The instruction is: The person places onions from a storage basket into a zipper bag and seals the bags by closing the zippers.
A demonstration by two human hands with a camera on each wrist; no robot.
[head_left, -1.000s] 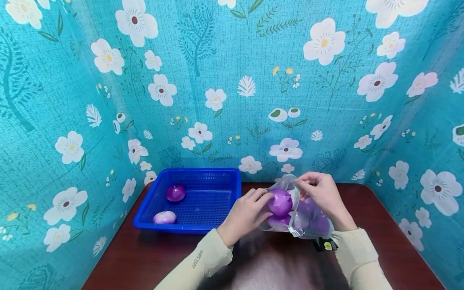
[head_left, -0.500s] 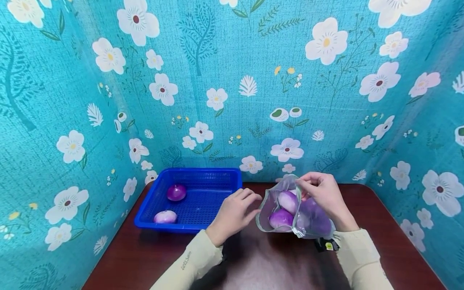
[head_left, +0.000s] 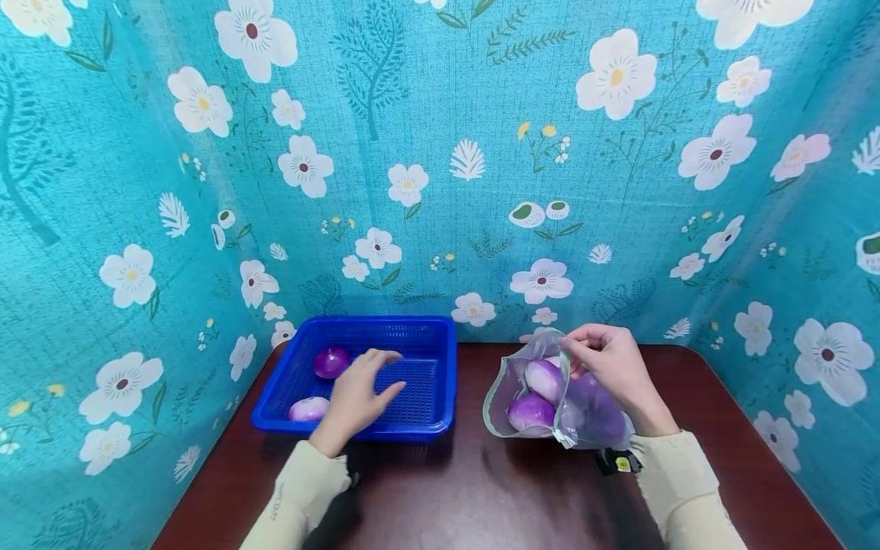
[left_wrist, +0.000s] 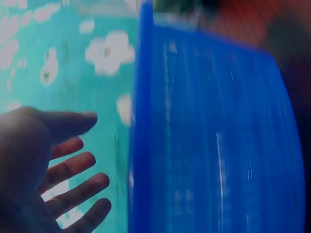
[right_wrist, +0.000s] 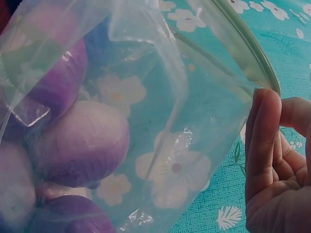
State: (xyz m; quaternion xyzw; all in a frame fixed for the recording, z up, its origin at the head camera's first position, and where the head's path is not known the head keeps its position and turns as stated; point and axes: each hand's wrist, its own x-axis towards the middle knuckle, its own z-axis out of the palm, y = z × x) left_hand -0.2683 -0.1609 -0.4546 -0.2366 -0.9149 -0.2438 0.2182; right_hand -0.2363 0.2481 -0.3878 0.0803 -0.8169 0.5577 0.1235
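My left hand [head_left: 359, 397] is over the blue plastic basket [head_left: 445, 382], fingers spread and holding nothing. In the left wrist view its thumb and fingers stand apart beside the basket wall [left_wrist: 218, 131], which is blurred. Two onions lie in the basket: a dark purple onion [head_left: 331, 363] at the back left and a paler onion [head_left: 308, 409] at the front left, near the hand. With thumb and fingers my right hand [head_left: 608, 359] pinches the rim of a clear zip bag [head_left: 505, 386]. Several purple onions [right_wrist: 82, 143] sit inside the bag, whose mouth gapes to the left.
A dark red-brown table [head_left: 440, 489] carries the basket and the bag. Turquoise flowered cloth [head_left: 440, 191] hangs behind and on both sides. A small black object with a yellow-green label [head_left: 622, 463] shows under the right wrist.
My left hand has released a purple onion into the bag and moved left to over the basket. My right hand stays at the bag's rim.
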